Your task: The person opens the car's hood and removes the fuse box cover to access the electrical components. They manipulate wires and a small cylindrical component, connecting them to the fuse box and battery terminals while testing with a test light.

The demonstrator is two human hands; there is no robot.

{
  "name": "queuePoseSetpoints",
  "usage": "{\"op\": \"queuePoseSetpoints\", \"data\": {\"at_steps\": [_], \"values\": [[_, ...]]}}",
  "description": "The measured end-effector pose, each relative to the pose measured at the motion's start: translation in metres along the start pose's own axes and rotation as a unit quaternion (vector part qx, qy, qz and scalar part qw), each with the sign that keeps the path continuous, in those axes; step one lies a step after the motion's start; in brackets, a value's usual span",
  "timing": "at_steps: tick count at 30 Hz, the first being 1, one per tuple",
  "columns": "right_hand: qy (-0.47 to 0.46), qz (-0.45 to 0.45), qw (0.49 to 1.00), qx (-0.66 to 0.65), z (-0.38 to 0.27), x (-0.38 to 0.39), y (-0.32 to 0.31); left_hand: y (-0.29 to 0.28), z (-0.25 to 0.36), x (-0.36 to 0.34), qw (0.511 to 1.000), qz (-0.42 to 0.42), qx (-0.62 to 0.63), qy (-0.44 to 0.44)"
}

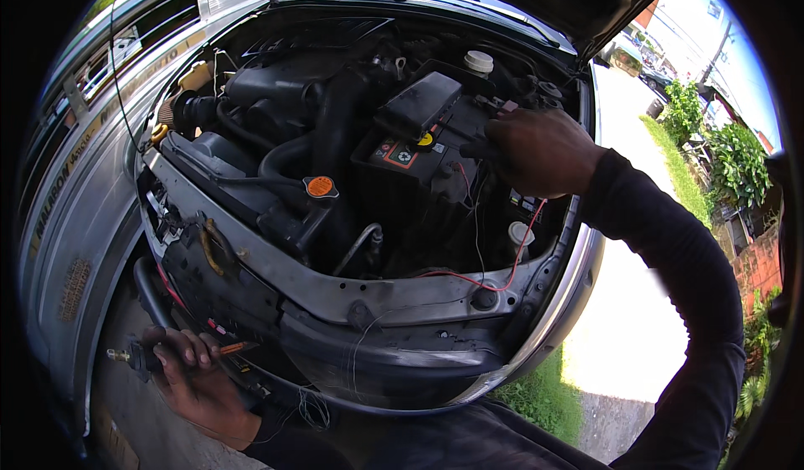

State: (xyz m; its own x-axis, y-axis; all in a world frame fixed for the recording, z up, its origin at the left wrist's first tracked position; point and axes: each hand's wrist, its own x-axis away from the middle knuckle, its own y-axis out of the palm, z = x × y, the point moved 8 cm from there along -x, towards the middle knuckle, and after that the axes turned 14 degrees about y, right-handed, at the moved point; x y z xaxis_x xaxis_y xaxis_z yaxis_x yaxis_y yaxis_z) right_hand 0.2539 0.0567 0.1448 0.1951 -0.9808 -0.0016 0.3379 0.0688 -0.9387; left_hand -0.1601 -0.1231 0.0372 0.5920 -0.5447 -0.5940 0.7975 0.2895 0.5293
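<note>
My right hand [544,150] reaches over the car battery [437,159] with its fingers closed on a dark item. A thin dark shaft runs from it toward the battery top; the kind of item cannot be made out. Beside those fingers, a black box-shaped cover [423,103] sits tilted on the battery. My left hand [188,378], low at the left before the front bumper, is closed round a bulb in a dark socket [134,356]. An orange pointed stick [237,349] pokes out past its fingers. Thin red wire [512,276] and dark wire run from near the battery over the front panel.
The open engine bay holds a radiator with an orange cap [321,187], black hoses and a white-capped reservoir [478,61]. A silver vehicle [71,219] stands close on the left. Loose thin wires [314,411] hang at the bumper. Grass and bright pavement lie to the right.
</note>
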Motion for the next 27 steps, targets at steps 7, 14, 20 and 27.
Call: {"op": "queuePoseSetpoints", "data": {"at_steps": [7, 14, 20, 27], "values": [[-0.143, 0.173, 0.906, 0.359, -0.048, -0.040, 0.027, 0.024, -0.029, 0.027, 0.996, -0.054, 0.031, -0.062], [-0.223, 0.196, 0.884, 0.362, -0.063, -0.057, 0.046, 0.007, -0.043, 0.041, 0.993, -0.035, 0.027, -0.110], [-0.248, 0.192, 0.846, 0.431, -0.067, -0.059, 0.061, 0.007, -0.048, 0.046, 0.991, -0.039, 0.020, -0.126], [-0.234, 0.231, 0.908, 0.259, -0.073, -0.037, 0.009, 0.074, -0.028, 0.044, 0.989, -0.111, -0.026, -0.097]]}}
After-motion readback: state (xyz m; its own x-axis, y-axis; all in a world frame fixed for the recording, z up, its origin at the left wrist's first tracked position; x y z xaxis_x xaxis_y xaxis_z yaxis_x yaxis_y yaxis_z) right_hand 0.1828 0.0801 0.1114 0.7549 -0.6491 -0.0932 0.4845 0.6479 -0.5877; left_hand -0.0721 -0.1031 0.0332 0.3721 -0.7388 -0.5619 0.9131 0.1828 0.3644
